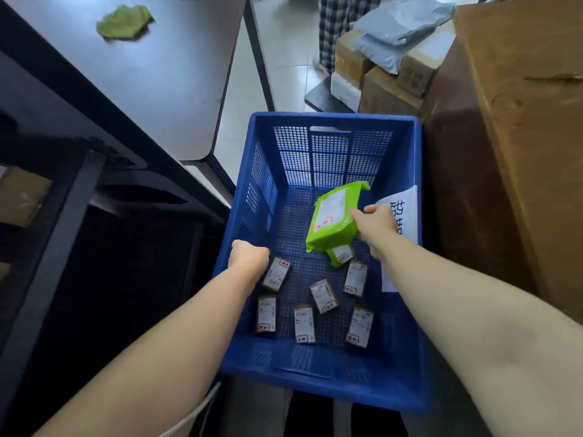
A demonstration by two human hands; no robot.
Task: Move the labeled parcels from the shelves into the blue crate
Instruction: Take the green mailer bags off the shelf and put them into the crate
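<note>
The blue crate (331,119) stands on the floor in front of me. My right hand (375,227) holds a green labeled parcel (334,216) by its right edge, tilted, just above the crate's floor. A smaller green parcel (340,255) lies under it. Several small brown labeled boxes lie flat on the crate's floor, among them one (276,274) next to my left hand (247,258). My left hand is closed at the crate's left wall; whether it grips the rim or something else is hidden.
A grey table (151,77) with a green cloth (124,22) stands to the left, dark shelves (47,216) below it. A tall cardboard box (520,137) stands right of the crate. More cartons and a grey mailer bag (400,29) lie behind. A white paper sign (400,222) hangs on the crate's right wall.
</note>
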